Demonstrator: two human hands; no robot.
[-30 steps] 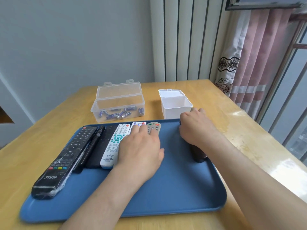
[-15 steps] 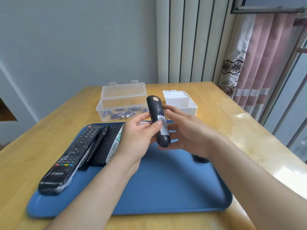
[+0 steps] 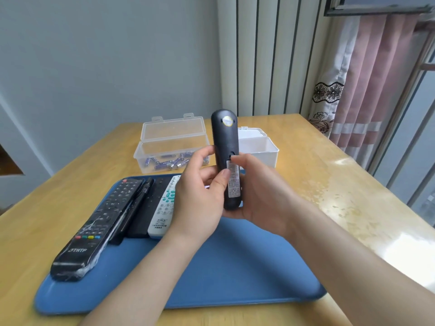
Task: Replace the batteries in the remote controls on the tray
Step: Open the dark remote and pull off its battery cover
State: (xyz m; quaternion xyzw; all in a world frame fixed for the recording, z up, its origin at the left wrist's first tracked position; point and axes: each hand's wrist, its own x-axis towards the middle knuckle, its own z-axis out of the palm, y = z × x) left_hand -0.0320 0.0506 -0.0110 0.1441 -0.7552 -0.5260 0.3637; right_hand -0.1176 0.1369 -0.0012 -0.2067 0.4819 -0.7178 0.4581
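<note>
Black remote (image 3: pixel 224 147) held upright in the air above the far half of the blue tray (image 3: pixel 235 267), back turned to the camera, white label (image 3: pixel 233 182) on its lower half. Gripped from both sides. Left hand (image 3: pixel 200 196) curled round the left edge, thumb laid across the back with its tip on the label, one fingertip showing at the edge higher up, other fingers behind the body. Right hand (image 3: pixel 261 191) cupping the lower end from the right and beneath, thumb stretched upward with its tip at the small notch just above the label, remaining fingers hidden. Both hands bent round the same remote. Battery cover in place, as far as can be told.

Counted on the left part of the tray, lying side by side lengthwise: four remotes. Wrapped black remote (image 3: pixel 98 227) outermost, in clear film. Slim black remote (image 3: pixel 134 208) touching it. Flat black remote (image 3: pixel 150 208) next. White remote (image 3: pixel 164 208) with green keys rightmost, partly covered by the left hand. Whatever lies behind that hand hidden.

Counted on the wooden table (image 3: pixel 329 184) beyond the tray: two boxes, both with lids open. Clear box (image 3: pixel 169 142) holding a jumbled heap of batteries (image 3: pixel 164 164), too overlapped for an exact count. White box (image 3: pixel 266 154) just right of it, partly behind the held remote, contents out of sight.
</note>
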